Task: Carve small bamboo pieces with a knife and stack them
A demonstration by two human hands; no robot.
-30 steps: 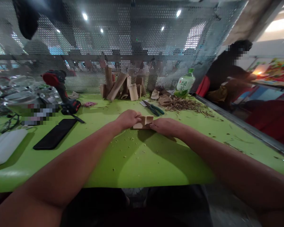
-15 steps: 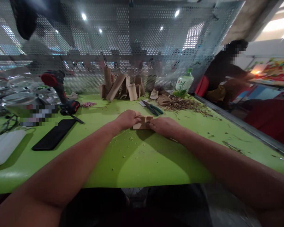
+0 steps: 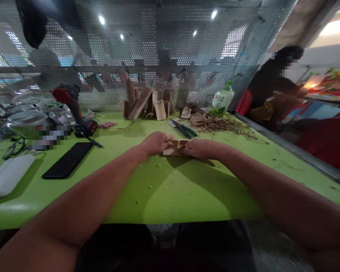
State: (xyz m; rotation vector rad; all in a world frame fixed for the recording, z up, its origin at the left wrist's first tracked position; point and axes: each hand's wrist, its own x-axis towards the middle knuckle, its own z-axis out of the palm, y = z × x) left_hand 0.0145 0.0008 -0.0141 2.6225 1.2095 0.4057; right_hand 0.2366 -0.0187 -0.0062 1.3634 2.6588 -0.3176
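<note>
A small light-brown wooden piece point(image 3: 172, 151) with upright parts stands on the green table point(image 3: 170, 196), straight ahead of me. My left hand point(image 3: 158, 143) is closed on its left side, fingers bent over the edge. On the right side my right hand point(image 3: 200, 149) grips it with thumb and fingers pressed together. The fingertips of both hands nearly meet around the wood, and they hide part of it. Small pale crumbs point(image 3: 158, 166) lie on the table in front of the piece.
Behind the hands lie green-handled pliers point(image 3: 187, 130), wood blocks point(image 3: 147, 104), brown shavings point(image 3: 223, 126) and a green-capped bottle point(image 3: 223, 99). At left are a red-black power drill point(image 3: 73, 109), a black flat case point(image 3: 68, 160) and a white packet point(image 3: 11, 175). A person point(image 3: 274, 83) sits at right.
The whole view has shifted slightly, so objects sit a little further right. Both hands still hold the wooden piece, and my right wrist looks a little flatter.
</note>
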